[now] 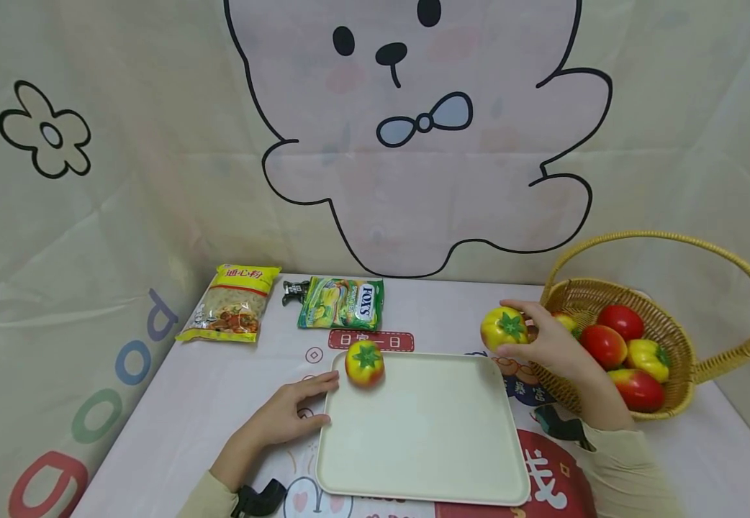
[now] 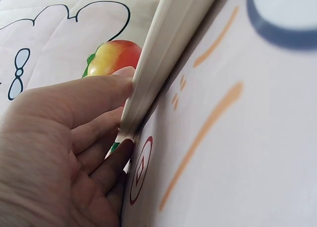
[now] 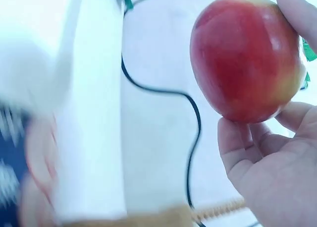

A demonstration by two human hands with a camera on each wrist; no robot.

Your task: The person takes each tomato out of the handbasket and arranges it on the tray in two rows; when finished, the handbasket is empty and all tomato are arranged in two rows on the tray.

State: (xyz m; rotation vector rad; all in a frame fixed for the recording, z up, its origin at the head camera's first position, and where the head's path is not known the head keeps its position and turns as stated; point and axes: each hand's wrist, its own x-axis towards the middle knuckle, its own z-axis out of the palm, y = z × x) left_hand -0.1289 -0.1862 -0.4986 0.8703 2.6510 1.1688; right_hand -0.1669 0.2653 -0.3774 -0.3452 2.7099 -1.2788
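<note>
My left hand (image 1: pixel 282 411) rests against the left edge of the cream tray (image 1: pixel 427 439), its fingers fairly straight along the rim in the left wrist view. A red-and-yellow tomato (image 1: pixel 364 363) with a green leafy top sits in the tray's far left corner; it shows partly behind the rim in the left wrist view. My right hand (image 1: pixel 553 345) holds a second red-and-yellow tomato (image 1: pixel 503 328) between thumb and fingers, beyond the tray's far right corner. Its red underside faces the right wrist view. The wicker basket (image 1: pixel 684 360) stands right beside that hand.
Inside the basket lie several red fruits (image 1: pixel 620 321) and a yellow pepper (image 1: pixel 648 360); its tall handle (image 1: pixel 660 235) arches above. A pasta bag (image 1: pixel 229 303), a green FOX'S candy bag (image 1: pixel 341 303) and a small black packet (image 1: pixel 294 291) lie along the table's back edge.
</note>
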